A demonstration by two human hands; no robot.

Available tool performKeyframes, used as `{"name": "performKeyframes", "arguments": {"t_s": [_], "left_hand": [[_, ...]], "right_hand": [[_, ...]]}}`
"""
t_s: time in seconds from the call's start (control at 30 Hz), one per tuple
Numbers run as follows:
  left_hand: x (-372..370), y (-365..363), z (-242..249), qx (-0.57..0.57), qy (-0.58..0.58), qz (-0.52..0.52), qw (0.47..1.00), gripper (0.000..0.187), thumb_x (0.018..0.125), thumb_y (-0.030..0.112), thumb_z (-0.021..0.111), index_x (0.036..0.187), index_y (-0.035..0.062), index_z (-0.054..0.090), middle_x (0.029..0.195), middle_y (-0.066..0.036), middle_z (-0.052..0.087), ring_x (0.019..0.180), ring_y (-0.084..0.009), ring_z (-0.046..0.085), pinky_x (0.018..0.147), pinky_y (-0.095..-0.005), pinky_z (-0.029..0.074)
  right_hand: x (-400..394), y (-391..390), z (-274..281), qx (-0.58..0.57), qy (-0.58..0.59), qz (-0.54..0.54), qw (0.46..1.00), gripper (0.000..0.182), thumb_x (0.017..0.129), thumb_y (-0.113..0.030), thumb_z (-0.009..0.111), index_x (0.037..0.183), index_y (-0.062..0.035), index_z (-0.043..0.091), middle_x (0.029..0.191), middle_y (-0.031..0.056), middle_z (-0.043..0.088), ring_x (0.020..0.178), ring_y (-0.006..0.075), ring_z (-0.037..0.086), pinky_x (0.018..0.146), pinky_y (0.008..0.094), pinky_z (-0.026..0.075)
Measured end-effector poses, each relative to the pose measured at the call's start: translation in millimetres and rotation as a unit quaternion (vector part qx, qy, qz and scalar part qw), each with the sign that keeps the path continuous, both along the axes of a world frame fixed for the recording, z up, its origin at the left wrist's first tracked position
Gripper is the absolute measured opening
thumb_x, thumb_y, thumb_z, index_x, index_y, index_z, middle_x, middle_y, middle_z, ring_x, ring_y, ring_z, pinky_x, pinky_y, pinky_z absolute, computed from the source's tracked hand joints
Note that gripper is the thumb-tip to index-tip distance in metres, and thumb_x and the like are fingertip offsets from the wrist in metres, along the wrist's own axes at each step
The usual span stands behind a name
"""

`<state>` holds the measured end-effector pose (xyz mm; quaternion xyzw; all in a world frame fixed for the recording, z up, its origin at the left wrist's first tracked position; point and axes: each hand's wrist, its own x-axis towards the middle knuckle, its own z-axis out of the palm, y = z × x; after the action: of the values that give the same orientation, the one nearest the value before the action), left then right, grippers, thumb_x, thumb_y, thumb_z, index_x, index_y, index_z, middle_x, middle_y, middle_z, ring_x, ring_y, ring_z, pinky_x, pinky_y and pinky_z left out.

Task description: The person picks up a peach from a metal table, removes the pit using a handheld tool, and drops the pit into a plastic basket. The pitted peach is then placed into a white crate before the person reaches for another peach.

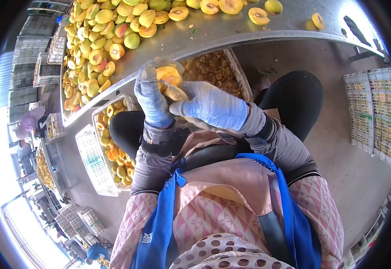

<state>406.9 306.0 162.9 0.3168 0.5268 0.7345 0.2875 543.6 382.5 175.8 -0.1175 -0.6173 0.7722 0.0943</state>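
Note:
A yellow peach half (169, 75) rests in the curled fingers of my left hand (154, 92), which wears a blue-grey work glove. My right hand (215, 104), gloved alike, is closed around a small pitting knife (168, 84). Its metal end touches the fruit's cut face; the rest is partly hidden by the glove and a yellowish shape I cannot make out clearly. Both hands meet just off the front edge of the metal table (177, 44). A large pile of halved peaches (97, 42) covers the table's left side.
Below the table stands a crate (238, 74) of brown pits. By my left knee is a white crate (96, 157) of peach halves. Stacked crates (371, 112) stand at right. A few loose halves (258, 16) lie on the table. Other people are far left.

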Motion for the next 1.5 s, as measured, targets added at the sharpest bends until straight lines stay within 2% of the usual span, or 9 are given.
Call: {"name": "performKeyframes", "arguments": {"t_s": [0.17, 0.27, 0.57, 0.77, 0.87, 0.97, 1.27, 1.47, 1.5], "left_hand": [[-20.6, -0.6, -8.5, -0.077, 0.109, 0.010, 0.991, 0.033, 0.094, 0.028, 0.065, 0.105, -0.0023, 0.065, 0.093, -0.008, 0.068, 0.083, -0.0141, 0.063, 0.075, -0.0267, 0.052], [-21.4, -1.0, -7.3, -0.061, 0.130, 0.020, 0.989, 0.030, 0.092, 0.024, 0.068, 0.105, -0.0027, 0.066, 0.091, -0.007, 0.069, 0.082, -0.0124, 0.063, 0.074, -0.0257, 0.051], [-17.4, 2.7, -4.8, -0.085, 0.060, 0.020, 0.994, 0.034, 0.093, 0.028, 0.068, 0.103, -0.0039, 0.069, 0.089, -0.007, 0.070, 0.078, -0.0115, 0.063, 0.073, -0.0245, 0.051], [-12.0, 3.9, -6.3, -0.086, 0.055, 0.045, 0.994, 0.036, 0.094, 0.030, 0.067, 0.104, -0.0040, 0.069, 0.087, -0.007, 0.070, 0.074, -0.0108, 0.062, 0.067, -0.0238, 0.050], [-9.7, 9.4, -18.7, -0.070, 0.091, 0.108, 0.987, 0.035, 0.094, 0.031, 0.066, 0.102, -0.0030, 0.069, 0.085, -0.006, 0.069, 0.071, -0.0097, 0.061, 0.063, -0.0231, 0.049], [-8.3, 9.4, -12.7, -0.081, 0.067, 0.105, 0.989, 0.034, 0.095, 0.032, 0.065, 0.100, -0.0019, 0.068, 0.079, -0.003, 0.066, 0.065, -0.0078, 0.058, 0.058, -0.0220, 0.046], [-11.8, 8.8, -23.7, -0.062, -0.036, 0.078, 0.994, 0.035, 0.097, 0.032, 0.062, 0.099, -0.0020, 0.067, 0.070, -0.001, 0.061, 0.058, -0.0070, 0.056, 0.053, -0.0218, 0.045], [-13.6, 0.4, -15.9, -0.078, -0.067, 0.023, 0.994, 0.036, 0.099, 0.034, 0.058, 0.098, -0.0016, 0.067, 0.074, -0.005, 0.066, 0.060, -0.0088, 0.060, 0.053, -0.0217, 0.047], [-15.2, -1.3, -17.3, -0.071, -0.068, 0.005, 0.995, 0.037, 0.099, 0.034, 0.057, 0.098, -0.0015, 0.067, 0.075, -0.005, 0.067, 0.060, -0.0090, 0.060, 0.054, -0.0216, 0.047]], "right_hand": [[1.8, -6.3, -19.7, 0.359, -0.022, -0.124, 0.925, 0.036, 0.087, -0.024, 0.069, 0.112, -0.0021, 0.057, 0.083, 0.0252, 0.065, 0.077, 0.0389, 0.067, 0.064, 0.0439, 0.053], [3.3, -10.1, -10.4, 0.403, -0.064, -0.123, 0.905, 0.039, 0.087, -0.026, 0.068, 0.115, -0.0019, 0.055, 0.082, 0.0260, 0.064, 0.077, 0.0417, 0.066, 0.065, 0.0471, 0.053], [-7.7, -9.4, -27.2, 0.212, 0.112, -0.173, 0.955, 0.025, 0.091, -0.017, 0.065, 0.109, -0.0002, 0.061, 0.081, 0.0230, 0.064, 0.074, 0.0379, 0.064, 0.063, 0.0396, 0.049], [-1.0, -5.0, -9.1, 0.037, 0.029, -0.095, 0.994, 0.025, 0.094, -0.020, 0.063, 0.107, 0.0018, 0.060, 0.081, 0.0182, 0.063, 0.071, 0.0350, 0.062, 0.063, 0.0388, 0.047], [-8.4, -15.4, -29.9, 0.250, 0.019, -0.189, 0.949, 0.025, 0.095, -0.021, 0.063, 0.105, 0.0013, 0.060, 0.079, 0.0114, 0.061, 0.069, 0.0228, 0.059, 0.062, 0.0359, 0.046], [-8.9, -19.2, -35.0, 0.237, 0.023, -0.191, 0.952, 0.024, 0.095, -0.022, 0.063, 0.103, 0.0007, 0.059, 0.077, 0.0059, 0.058, 0.069, 0.0148, 0.055, 0.061, 0.0341, 0.045], [-4.7, -17.4, -2.9, -0.155, -0.020, -0.092, 0.983, 0.029, 0.095, -0.029, 0.064, 0.106, -0.0017, 0.060, 0.080, 0.0026, 0.058, 0.067, 0.0077, 0.053, 0.060, 0.0249, 0.046], [-16.2, -24.8, -40.1, 0.177, 0.009, -0.153, 0.972, 0.027, 0.095, -0.025, 0.064, 0.105, -0.0007, 0.060, 0.078, 0.0034, 0.059, 0.068, 0.0103, 0.055, 0.061, 0.0274, 0.047], [-16.1, -26.2, -43.1, 0.194, -0.004, -0.152, 0.969, 0.030, 0.095, -0.026, 0.063, 0.106, 0.0012, 0.060, 0.080, 0.0108, 0.062, 0.072, 0.0205, 0.058, 0.063, 0.0330, 0.048]]}}
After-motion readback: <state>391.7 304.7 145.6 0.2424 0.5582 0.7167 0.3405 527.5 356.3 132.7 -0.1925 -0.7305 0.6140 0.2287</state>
